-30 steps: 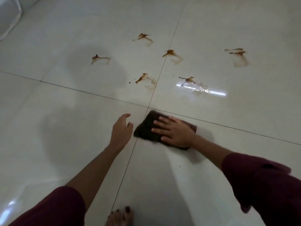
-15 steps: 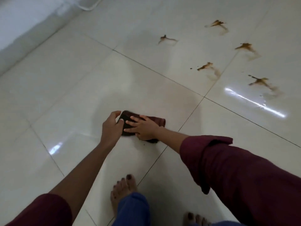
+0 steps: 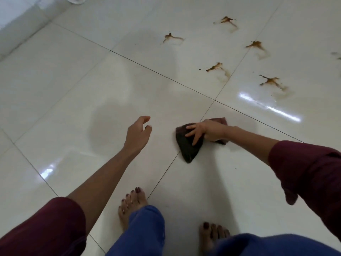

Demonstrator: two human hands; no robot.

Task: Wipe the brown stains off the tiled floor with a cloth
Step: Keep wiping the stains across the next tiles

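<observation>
A cloth [image 3: 190,146] lay flat on the tiled floor [image 3: 73,93], straddling a grout line, with the right hand [image 3: 204,131] pressed on top of it and its fingers [image 3: 192,134] spread toward the cloth's left edge. The left hand [image 3: 138,133] hung to the left of those fingertips, well apart from the cloth, touching nothing. Beyond the fingers, farther from the person and to the right, five stains [image 3: 216,67] sat scattered across neighbouring tiles. Nearer than the hands, two bare feet [image 3: 132,206] stood on the floor, one either side of the grout line.
</observation>
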